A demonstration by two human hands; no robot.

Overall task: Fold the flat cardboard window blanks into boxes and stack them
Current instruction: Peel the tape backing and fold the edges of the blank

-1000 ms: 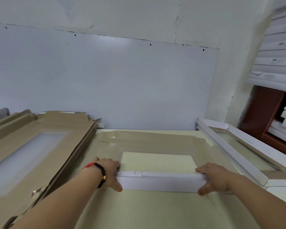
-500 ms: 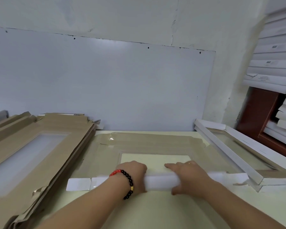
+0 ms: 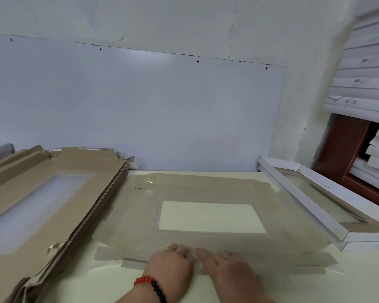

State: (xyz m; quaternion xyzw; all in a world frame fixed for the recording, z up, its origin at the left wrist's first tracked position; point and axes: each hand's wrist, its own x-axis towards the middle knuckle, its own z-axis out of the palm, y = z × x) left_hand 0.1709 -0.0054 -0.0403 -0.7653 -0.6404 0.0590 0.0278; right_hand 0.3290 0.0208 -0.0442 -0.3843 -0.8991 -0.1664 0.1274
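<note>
A flat brown cardboard window blank (image 3: 206, 189) lies on the pale table in front of me, its clear window in the middle. Its near flap now lies flat, brown side up. My left hand (image 3: 171, 267), with a red and black bead bracelet, presses palm down on the middle of that near flap. Beside it, almost touching, my right hand (image 3: 230, 270) lies flat on the same flap. Neither hand grips anything. A pile of flat brown blanks (image 3: 42, 193) leans at the left. A folded white box (image 3: 319, 206) with a window rests at the right.
A grey-white board (image 3: 140, 110) stands against the wall behind the table. Stacked white boxes (image 3: 363, 68) rise at the upper right, above a red-brown cabinet (image 3: 346, 154). The pale table (image 3: 101, 287) shows near my forearms.
One second ago both hands held the near flap folded up, white side showing, far apart. They slid together to its middle and the flap has gone down flat.
</note>
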